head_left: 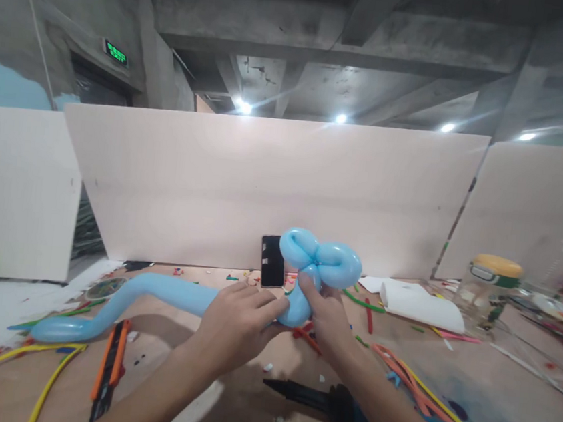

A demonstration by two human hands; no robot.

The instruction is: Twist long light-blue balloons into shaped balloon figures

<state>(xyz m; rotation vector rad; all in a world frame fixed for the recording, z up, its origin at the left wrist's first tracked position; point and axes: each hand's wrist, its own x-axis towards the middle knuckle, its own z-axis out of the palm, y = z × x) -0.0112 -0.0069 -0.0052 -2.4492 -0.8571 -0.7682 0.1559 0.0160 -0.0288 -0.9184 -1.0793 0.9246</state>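
A long light-blue modelling balloon [167, 289] stretches across the middle of the table, twisted at its right end into two rounded loops [339, 264] above a short bubble. My left hand [246, 308] is wrapped over the balloon's body, just left of the bubble. The fingers of my right hand [324, 309] pinch the balloon under the loops, thumb against the bubble. From my left hand the untwisted length bends down to a tip at the far left. A black balloon pump [312, 399] with a pointed nozzle lies beneath my right forearm, which partly hides it.
An orange utility knife [112, 361] and yellow uninflated balloons [61, 362] lie at left. Behind the loops, a phone [272, 264] leans on the white board [188, 188]. At right are a paper roll [420, 305], a yellow-lidded jar [489, 286] and loose orange balloons [409, 382].
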